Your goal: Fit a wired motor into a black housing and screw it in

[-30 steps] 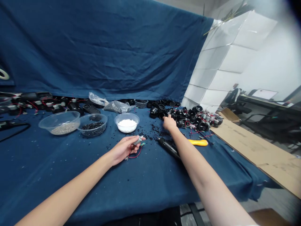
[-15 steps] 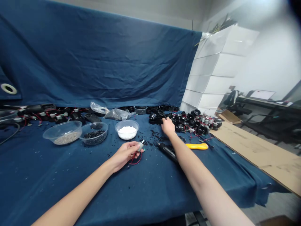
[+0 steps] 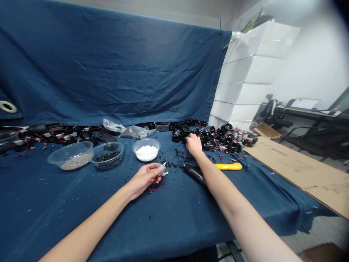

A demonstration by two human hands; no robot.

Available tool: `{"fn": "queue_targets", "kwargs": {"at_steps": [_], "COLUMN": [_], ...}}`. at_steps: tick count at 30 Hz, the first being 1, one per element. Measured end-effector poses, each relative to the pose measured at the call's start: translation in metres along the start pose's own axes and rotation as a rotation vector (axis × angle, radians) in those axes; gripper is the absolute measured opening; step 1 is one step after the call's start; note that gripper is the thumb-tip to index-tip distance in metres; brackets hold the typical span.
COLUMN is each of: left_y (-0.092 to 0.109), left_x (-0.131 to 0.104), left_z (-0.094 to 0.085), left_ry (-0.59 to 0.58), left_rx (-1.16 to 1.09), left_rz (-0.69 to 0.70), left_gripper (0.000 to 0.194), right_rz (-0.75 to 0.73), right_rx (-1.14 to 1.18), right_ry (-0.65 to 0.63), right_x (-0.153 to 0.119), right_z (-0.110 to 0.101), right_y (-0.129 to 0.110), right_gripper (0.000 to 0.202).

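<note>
Between the thumb and fingers of my left hand (image 3: pixel 145 178) is a small motor (image 3: pixel 161 169) with a white shaft tip pointing up and red wires (image 3: pixel 158 187) looping below. My right hand (image 3: pixel 193 144) reaches to the front left of a pile of black round housings (image 3: pixel 212 136); its fingers are curled and partly hidden, and what they touch is not visible. Under my right forearm lies a black electric screwdriver (image 3: pixel 193 174). A yellow-handled tool (image 3: pixel 228 166) sits just right of that forearm. Small black bits (image 3: pixel 182 157) are scattered between my hands.
Clear bowls hold white pieces (image 3: pixel 146 150), black pieces (image 3: pixel 109 156) and greyish small parts (image 3: pixel 76 161). Behind them lies a plastic bag (image 3: pixel 136 132). Wired motor parts (image 3: pixel 60 136) line the back left. White boxes (image 3: pixel 242 83) and a cardboard sheet (image 3: pixel 297 167) stand at the right.
The camera view has shifted slightly. My left hand still holds the motor, and my right hand stays at the pile with almost no movement.
</note>
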State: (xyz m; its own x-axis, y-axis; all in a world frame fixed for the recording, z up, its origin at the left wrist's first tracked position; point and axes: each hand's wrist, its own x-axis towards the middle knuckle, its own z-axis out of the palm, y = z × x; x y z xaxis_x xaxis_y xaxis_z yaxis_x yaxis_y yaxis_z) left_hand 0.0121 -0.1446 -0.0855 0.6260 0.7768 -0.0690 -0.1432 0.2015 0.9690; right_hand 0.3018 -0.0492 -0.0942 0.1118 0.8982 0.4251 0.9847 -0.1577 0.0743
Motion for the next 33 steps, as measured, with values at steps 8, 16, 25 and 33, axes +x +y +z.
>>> {"fn": "queue_targets", "kwargs": {"at_steps": [8, 16, 25, 33], "left_y": [0.005, 0.0, -0.001, 0.001], "left_x": [-0.002, 0.001, 0.001, 0.002], "left_z": [0.002, -0.001, -0.003, -0.003], "left_ry": [-0.044, -0.063, -0.053, -0.004], "left_rx": [0.001, 0.014, 0.005, -0.009], "left_rz": [-0.038, -0.039, -0.029, 0.001], "left_gripper": [0.037, 0.031, 0.032, 0.031], "right_rz": [0.019, -0.058, 0.018, 0.062], "right_rx": [0.041, 0.138, 0.32, 0.623], "right_ry": [0.044, -0.086, -0.111, -0.003], "right_x": [-0.003, 0.003, 0.001, 0.007], "right_z": [-0.005, 0.013, 0.019, 0.004], "right_y": [-0.008, -0.007, -0.003, -0.02], "right_gripper": [0.035, 0.027, 0.039, 0.043]}}
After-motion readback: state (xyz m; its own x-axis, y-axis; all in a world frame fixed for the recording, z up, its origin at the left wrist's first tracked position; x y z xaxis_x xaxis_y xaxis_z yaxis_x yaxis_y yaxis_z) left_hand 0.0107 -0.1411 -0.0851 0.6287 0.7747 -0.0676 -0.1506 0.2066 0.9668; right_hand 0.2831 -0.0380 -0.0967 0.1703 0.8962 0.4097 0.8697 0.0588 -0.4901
